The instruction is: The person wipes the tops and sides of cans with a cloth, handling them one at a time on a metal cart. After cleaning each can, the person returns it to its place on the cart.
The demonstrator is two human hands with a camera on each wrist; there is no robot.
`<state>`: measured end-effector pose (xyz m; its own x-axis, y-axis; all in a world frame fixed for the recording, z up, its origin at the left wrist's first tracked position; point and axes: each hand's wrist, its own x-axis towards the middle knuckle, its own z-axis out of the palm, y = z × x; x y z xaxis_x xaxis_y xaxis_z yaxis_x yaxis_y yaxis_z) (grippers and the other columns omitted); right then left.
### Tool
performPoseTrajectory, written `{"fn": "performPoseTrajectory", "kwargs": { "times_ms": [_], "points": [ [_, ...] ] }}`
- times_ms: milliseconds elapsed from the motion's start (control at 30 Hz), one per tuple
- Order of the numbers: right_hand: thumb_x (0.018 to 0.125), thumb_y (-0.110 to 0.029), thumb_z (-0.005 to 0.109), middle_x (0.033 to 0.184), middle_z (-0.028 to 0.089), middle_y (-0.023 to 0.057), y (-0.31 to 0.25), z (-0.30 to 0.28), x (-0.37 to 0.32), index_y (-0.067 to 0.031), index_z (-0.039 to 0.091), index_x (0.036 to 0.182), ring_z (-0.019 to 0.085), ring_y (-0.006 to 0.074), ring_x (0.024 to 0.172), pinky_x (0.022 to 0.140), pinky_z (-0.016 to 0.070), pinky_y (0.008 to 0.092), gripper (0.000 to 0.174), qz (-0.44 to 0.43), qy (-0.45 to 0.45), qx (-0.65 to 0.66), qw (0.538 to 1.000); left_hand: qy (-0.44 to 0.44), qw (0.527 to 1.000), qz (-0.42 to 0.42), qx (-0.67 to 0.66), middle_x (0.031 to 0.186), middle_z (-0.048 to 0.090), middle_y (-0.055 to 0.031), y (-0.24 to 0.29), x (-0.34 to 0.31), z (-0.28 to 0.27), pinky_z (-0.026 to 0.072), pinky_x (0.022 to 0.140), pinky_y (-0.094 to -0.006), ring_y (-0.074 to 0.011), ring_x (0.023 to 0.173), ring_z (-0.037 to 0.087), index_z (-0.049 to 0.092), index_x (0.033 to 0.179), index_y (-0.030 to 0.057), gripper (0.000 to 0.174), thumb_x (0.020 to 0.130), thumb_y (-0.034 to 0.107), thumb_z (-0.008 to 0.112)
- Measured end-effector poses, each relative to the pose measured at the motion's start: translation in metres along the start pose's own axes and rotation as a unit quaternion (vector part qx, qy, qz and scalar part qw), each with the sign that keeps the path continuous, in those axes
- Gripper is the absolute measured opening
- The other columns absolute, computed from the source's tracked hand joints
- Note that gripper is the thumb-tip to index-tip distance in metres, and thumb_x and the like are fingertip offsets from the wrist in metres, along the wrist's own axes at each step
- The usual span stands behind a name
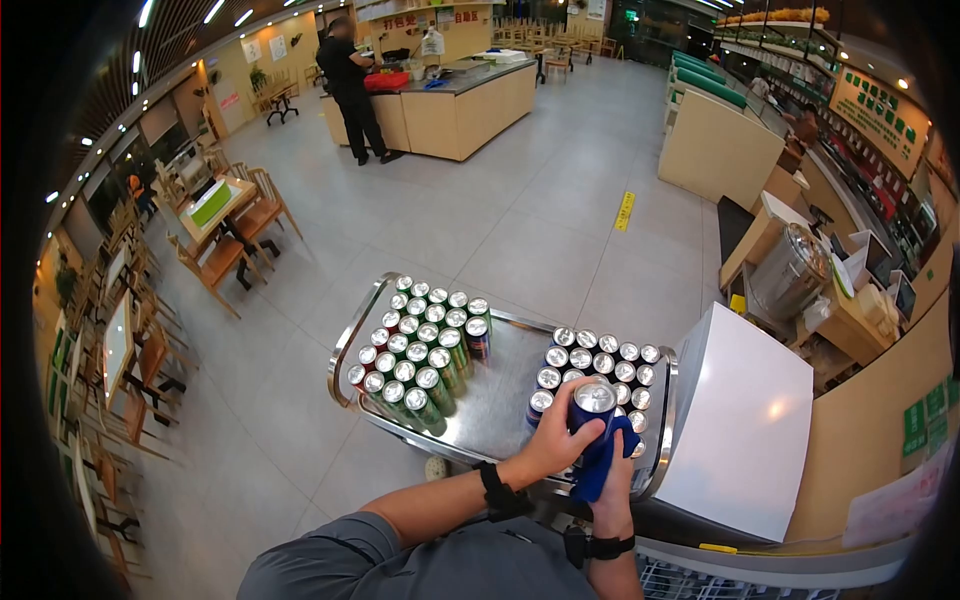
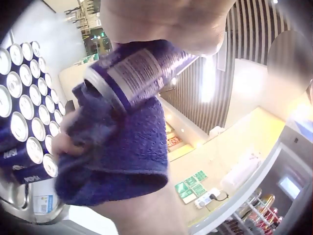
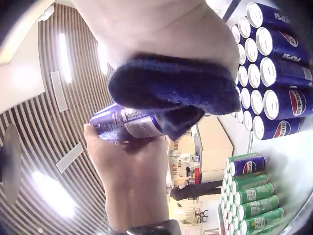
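My left hand (image 1: 557, 436) grips a blue can (image 1: 595, 398) above the right part of a metal cart (image 1: 500, 395); in the left wrist view the can (image 2: 137, 71) lies tilted under that hand (image 2: 166, 24). A dark blue cloth (image 1: 600, 470) is held in my right hand (image 1: 615, 488), pressed against the can's side and bottom end. The right wrist view shows the cloth (image 3: 171, 85) bunched beneath the right palm (image 3: 166, 34), and the left hand (image 3: 134, 171) round the can (image 3: 122, 122). Behind the hands stand rows of blue Pepsi cans (image 1: 607, 343).
Green cans (image 1: 428, 379) and a few others stand in rows on the cart's left part. A white box-like surface (image 1: 745, 420) adjoins the cart's right end. A person in black (image 1: 350, 90) stands at a counter (image 1: 465, 110). Wooden tables and chairs (image 1: 215, 262) are at left.
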<state>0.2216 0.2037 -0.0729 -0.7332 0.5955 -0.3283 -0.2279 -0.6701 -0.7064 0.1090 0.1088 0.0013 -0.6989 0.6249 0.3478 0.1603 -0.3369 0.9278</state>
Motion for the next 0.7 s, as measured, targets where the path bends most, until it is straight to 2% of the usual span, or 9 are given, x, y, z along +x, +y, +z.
{"fn": "performPoseTrajectory", "kwargs": {
  "times_ms": [67, 100, 200, 333, 367, 467, 567, 667, 700],
  "points": [
    [0.110, -0.046, 0.038, 0.146, 0.053, 0.0106, 0.004, 0.011, -0.009, -0.0078, 0.040, 0.151, 0.055, 0.0244, 0.131, 0.110, 0.0454, 0.0395, 0.056, 0.030, -0.011, -0.006, 0.999, 0.034, 0.999, 0.012, 0.007, 0.127, 0.059, -0.0145, 0.006, 0.005, 0.003, 0.0409, 0.108, -0.0350, -0.0223, 0.122, 0.056, 0.041, 0.142, 0.0007, 0.058, 0.095, 0.020, 0.066],
    [0.110, -0.052, 0.029, 0.153, 0.047, 0.0096, 0.006, 0.013, -0.011, -0.0104, 0.035, 0.155, 0.048, 0.0258, 0.139, 0.115, 0.0399, 0.0412, 0.062, 0.037, -0.022, -0.022, 0.999, 0.030, 0.999, -0.018, -0.019, 0.130, 0.057, -0.0146, 0.016, 0.007, 0.003, 0.0385, 0.109, -0.0346, -0.0215, 0.123, 0.053, 0.041, 0.141, -0.0012, 0.050, 0.099, 0.019, 0.059],
    [0.108, -0.057, 0.026, 0.155, 0.044, 0.0091, -0.003, 0.018, -0.016, -0.0120, 0.033, 0.156, 0.044, 0.0266, 0.141, 0.118, 0.0364, 0.0426, 0.066, 0.046, -0.065, -0.017, 0.997, -0.008, 0.997, -0.052, -0.060, 0.129, 0.057, -0.0132, 0.014, 0.005, -0.001, 0.0398, 0.108, -0.0347, -0.0202, 0.122, 0.053, 0.043, 0.140, -0.0020, 0.047, 0.100, 0.017, 0.057],
    [0.103, -0.068, 0.028, 0.153, 0.047, 0.0091, -0.008, 0.003, -0.015, -0.0124, 0.034, 0.156, 0.048, 0.0270, 0.138, 0.116, 0.0398, 0.0441, 0.077, 0.044, -0.139, -0.007, 0.989, -0.034, 0.997, -0.048, 0.055, 0.141, 0.053, -0.0225, -0.015, -0.005, -0.003, 0.0332, 0.115, -0.0402, -0.0310, 0.134, 0.048, 0.044, 0.145, -0.0027, 0.053, 0.103, 0.027, 0.054],
    [0.101, -0.071, 0.031, 0.151, 0.049, 0.0094, -0.010, 0.001, -0.016, -0.0123, 0.034, 0.155, 0.051, 0.0272, 0.136, 0.114, 0.0419, 0.0446, 0.080, 0.042, -0.137, 0.001, 0.990, -0.063, 0.990, -0.019, 0.124, 0.147, 0.049, -0.0255, -0.016, -0.006, -0.006, 0.0279, 0.119, -0.0430, -0.0358, 0.142, 0.041, 0.045, 0.147, -0.0026, 0.054, 0.104, 0.030, 0.053],
    [0.101, -0.069, 0.033, 0.150, 0.050, 0.0098, -0.014, 0.000, -0.016, -0.0117, 0.035, 0.155, 0.052, 0.0275, 0.135, 0.113, 0.0429, 0.0450, 0.078, -0.013, -0.170, 0.015, 0.985, -0.056, 0.986, 0.017, 0.154, 0.147, 0.051, -0.0174, -0.020, -0.011, -0.007, 0.0301, 0.118, -0.0401, -0.0271, 0.138, 0.046, 0.041, 0.149, -0.0012, 0.054, 0.108, 0.032, 0.045],
    [0.104, -0.059, 0.041, 0.147, 0.051, 0.0100, -0.012, -0.004, -0.012, -0.0102, 0.037, 0.153, 0.053, 0.0272, 0.133, 0.112, 0.0438, 0.0446, 0.069, -0.070, -0.144, -0.006, 0.987, -0.029, 0.997, -0.044, 0.050, 0.141, 0.056, -0.0216, -0.030, -0.013, -0.005, 0.0400, 0.111, -0.0415, -0.0345, 0.130, 0.055, 0.052, 0.140, -0.0032, 0.047, 0.107, 0.029, 0.048],
    [0.106, -0.044, 0.050, 0.145, 0.052, 0.0094, -0.009, 0.001, -0.016, -0.0087, 0.038, 0.151, 0.054, 0.0261, 0.130, 0.112, 0.0431, 0.0433, 0.059, -0.108, -0.064, -0.082, 0.989, -0.088, 0.983, -0.144, 0.067, 0.143, 0.055, -0.0177, 0.004, -0.006, -0.009, 0.0347, 0.115, -0.0374, -0.0260, 0.134, 0.052, 0.044, 0.147, -0.0022, 0.050, 0.111, 0.032, 0.040],
    [0.106, -0.034, 0.055, 0.144, 0.052, 0.0087, -0.006, 0.002, -0.018, -0.0076, 0.038, 0.151, 0.054, 0.0249, 0.128, 0.112, 0.0426, 0.0423, 0.055, -0.128, -0.068, -0.078, 0.986, -0.084, 0.986, -0.135, 0.054, 0.144, 0.055, -0.0184, 0.001, -0.007, -0.008, 0.0350, 0.115, -0.0368, -0.0260, 0.135, 0.051, 0.043, 0.149, -0.0026, 0.050, 0.111, 0.030, 0.039]
  ]
}}
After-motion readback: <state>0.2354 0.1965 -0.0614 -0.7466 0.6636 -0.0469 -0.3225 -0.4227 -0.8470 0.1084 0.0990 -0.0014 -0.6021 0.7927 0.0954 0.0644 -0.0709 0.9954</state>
